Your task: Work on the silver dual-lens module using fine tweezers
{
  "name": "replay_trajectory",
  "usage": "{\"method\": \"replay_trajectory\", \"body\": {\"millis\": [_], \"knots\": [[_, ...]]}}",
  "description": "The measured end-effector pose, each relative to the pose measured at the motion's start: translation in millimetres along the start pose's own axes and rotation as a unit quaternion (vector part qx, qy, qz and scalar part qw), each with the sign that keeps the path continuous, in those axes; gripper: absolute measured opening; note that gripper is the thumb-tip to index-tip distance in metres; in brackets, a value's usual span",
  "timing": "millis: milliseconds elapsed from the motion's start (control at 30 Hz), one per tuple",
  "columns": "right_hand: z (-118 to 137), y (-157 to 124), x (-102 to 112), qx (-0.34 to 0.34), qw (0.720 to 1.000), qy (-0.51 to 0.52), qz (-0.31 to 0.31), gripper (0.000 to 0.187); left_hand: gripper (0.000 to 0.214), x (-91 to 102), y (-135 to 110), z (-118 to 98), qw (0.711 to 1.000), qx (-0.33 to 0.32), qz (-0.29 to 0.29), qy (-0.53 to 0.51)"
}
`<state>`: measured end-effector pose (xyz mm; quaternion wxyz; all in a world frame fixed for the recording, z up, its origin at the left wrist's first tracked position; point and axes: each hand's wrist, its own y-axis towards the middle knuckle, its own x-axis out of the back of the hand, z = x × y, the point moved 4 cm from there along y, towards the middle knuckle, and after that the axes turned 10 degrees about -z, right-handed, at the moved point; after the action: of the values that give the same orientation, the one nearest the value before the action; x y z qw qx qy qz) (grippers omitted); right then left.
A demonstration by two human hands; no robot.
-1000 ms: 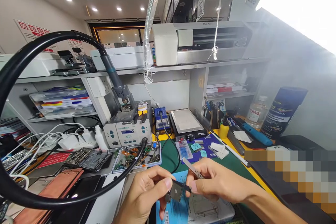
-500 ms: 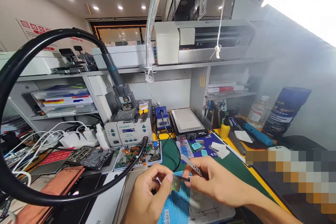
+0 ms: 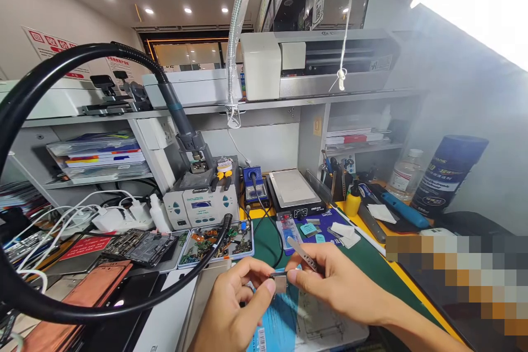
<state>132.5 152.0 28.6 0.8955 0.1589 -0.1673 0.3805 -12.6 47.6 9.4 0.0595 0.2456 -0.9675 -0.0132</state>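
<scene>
My left hand [image 3: 237, 305] is closed, pinching a small flat square piece [image 3: 280, 284] with a dark upper edge between thumb and fingertips. My right hand [image 3: 342, 283] is closed too. Silver tweezers [image 3: 304, 256] with holes along the metal lie across its fingers, their end pointing up and left. The right thumb and a finger also meet the dark edge of the small piece, from the right. Beneath both hands lies a light blue sheet [image 3: 284, 319], next to a clear bag or sheet with line drawings [image 3: 325, 322].
A black hose [image 3: 61, 316] loops across the left foreground. Behind the hands stand a tray of small circuit parts [image 3: 187, 264], a hot-air station [image 3: 202, 206] and a heating plate [image 3: 295, 190]. Phone shells [image 3: 78, 308] lie left; a spray can [image 3: 447, 176] stands right.
The small square piece has been tilted, so its face shows grey-pink instead of greenish. My right fingertips have come slightly closer to my left ones. The tweezers stay in the right hand.
</scene>
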Motion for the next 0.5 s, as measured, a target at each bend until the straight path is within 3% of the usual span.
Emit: {"method": "replay_trajectory", "body": {"millis": [67,200,333,400,500], "knots": [[2,-1,0,0.031,0.999,-0.023,-0.019,0.023,0.023,1.1,1,-1,0.999,-0.037,-0.011,0.021],[6,-7,-1,0.139,0.984,-0.083,-0.076,0.014,0.007,3.1,-1,-11,0.965,-0.239,-0.054,0.096],[11,-17,-3,0.306,0.931,-0.14,-0.143,0.011,0.022,4.7,-11,-14,0.894,-0.404,-0.114,0.156],[12,-21,-5,0.372,0.9,-0.164,-0.154,0.014,0.026,4.9,-14,-13,0.864,-0.45,-0.127,0.184],[14,-24,-8,0.419,0.872,-0.194,-0.161,0.015,0.029,4.7,-16,-13,0.835,-0.488,-0.119,0.224]]}}
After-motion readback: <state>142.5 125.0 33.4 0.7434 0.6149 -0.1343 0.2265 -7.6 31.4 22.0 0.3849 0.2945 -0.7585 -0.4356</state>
